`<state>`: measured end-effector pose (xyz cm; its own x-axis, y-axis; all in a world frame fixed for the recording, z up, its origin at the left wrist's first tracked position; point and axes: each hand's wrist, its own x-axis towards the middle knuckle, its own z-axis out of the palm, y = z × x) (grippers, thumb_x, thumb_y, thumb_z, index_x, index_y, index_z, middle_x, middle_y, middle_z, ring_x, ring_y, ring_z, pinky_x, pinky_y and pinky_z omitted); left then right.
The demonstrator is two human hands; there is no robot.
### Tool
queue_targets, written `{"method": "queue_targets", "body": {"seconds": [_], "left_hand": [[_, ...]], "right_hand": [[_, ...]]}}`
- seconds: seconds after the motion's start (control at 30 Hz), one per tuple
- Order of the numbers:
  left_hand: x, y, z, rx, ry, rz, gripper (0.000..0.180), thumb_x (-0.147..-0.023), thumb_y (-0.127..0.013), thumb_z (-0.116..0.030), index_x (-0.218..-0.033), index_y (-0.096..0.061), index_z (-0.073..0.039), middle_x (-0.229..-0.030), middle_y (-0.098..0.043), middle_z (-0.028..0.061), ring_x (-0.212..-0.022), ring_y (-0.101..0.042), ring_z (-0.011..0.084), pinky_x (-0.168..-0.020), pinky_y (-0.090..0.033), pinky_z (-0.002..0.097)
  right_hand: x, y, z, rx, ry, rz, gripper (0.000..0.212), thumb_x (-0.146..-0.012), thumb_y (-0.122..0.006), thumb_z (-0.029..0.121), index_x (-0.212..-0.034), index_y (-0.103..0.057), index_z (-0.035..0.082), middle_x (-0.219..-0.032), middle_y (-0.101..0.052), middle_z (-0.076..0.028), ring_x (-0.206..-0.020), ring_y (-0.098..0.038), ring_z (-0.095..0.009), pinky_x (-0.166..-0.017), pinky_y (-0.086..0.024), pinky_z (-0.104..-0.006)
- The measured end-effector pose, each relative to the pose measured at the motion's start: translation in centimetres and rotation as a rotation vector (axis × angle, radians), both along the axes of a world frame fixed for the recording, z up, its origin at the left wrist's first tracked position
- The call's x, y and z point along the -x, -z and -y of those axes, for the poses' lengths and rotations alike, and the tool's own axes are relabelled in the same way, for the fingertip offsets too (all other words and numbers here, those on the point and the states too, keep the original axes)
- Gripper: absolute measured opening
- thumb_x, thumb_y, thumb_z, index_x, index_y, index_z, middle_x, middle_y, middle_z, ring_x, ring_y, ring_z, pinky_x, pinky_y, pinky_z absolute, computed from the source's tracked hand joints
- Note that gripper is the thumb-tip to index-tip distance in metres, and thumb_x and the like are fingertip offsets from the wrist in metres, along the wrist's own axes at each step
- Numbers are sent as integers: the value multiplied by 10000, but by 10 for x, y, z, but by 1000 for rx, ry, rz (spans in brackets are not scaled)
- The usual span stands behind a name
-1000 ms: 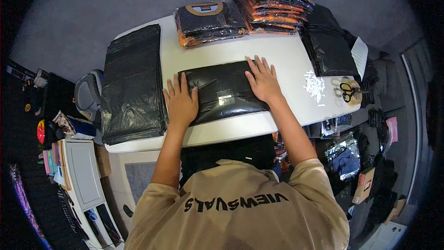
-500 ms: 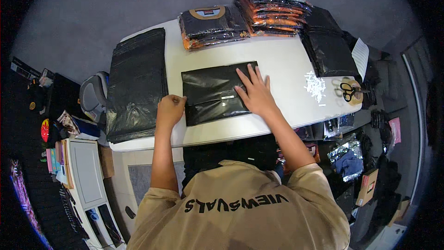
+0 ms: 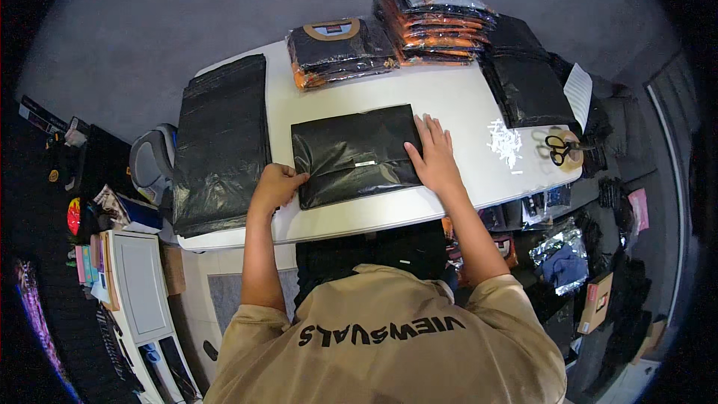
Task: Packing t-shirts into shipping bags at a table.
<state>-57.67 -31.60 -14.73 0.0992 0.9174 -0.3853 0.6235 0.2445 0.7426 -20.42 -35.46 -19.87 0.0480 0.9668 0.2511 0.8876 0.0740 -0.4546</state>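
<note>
A flat black plastic mailing bag [image 3: 351,138] lies in front of me on the white table. Its lower flap is folded up, and a small white label sits near the fold. My left hand [image 3: 278,187] is closed at the bag's left edge, thumb on top and the other fingers curled, partly out of sight. Along the right edge rests my right hand [image 3: 435,155], fingers stretched out, its thumb on the bag and the others beside it on the tabletop.
Large black plastic bags [image 3: 222,142] are stacked at the left. Clear-wrapped shirts [image 3: 340,49] and a taller shirt stack [image 3: 437,19] stand at the back. More black bags [image 3: 529,90], white paper strips [image 3: 505,144] and black scissors [image 3: 557,151] lie on the right of the white table [image 3: 359,224].
My right hand has slid from the bag's top to its right edge. My left thumb has come further over the left edge. The bag's surface now looks smoother.
</note>
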Motion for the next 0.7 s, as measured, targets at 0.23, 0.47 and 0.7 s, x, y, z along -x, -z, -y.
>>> {"method": "queue_targets", "body": {"seconds": [0.23,0.47,0.7], "left_hand": [[9,15,-4,148,-114,403,195,-934,-744,-185,-841,-710,-18,-615,-584,18,-512,-549,133,-521,-460,302],[-12,-103,-8,-20,-232,986,176,-896,-683,-107,-1040,-731,-17,-996,-739,75,-867,-716,203,-817,-593,356],[-82,-195,-12,-488,165,382,168,-893,-684,-130,-820,-713,19,-832,-734,78,-770,-656,186,-722,-519,357]], "right_hand": [[2,-3,-3,-64,24,-215,709,-1085,-594,448,-1650,-392,70,-1673,-407,-274,-1581,-330,-472,-1302,-186,-634],[19,-14,14,-80,-90,-539,625,-1079,-640,314,-1613,-425,70,-1637,-452,-223,-1547,-402,-408,-1292,-263,-573],[28,-16,14,118,-162,-1186,585,-1157,-499,396,-1621,-417,50,-1579,-519,-227,-1433,-546,-372,-1214,-431,-490]]}}
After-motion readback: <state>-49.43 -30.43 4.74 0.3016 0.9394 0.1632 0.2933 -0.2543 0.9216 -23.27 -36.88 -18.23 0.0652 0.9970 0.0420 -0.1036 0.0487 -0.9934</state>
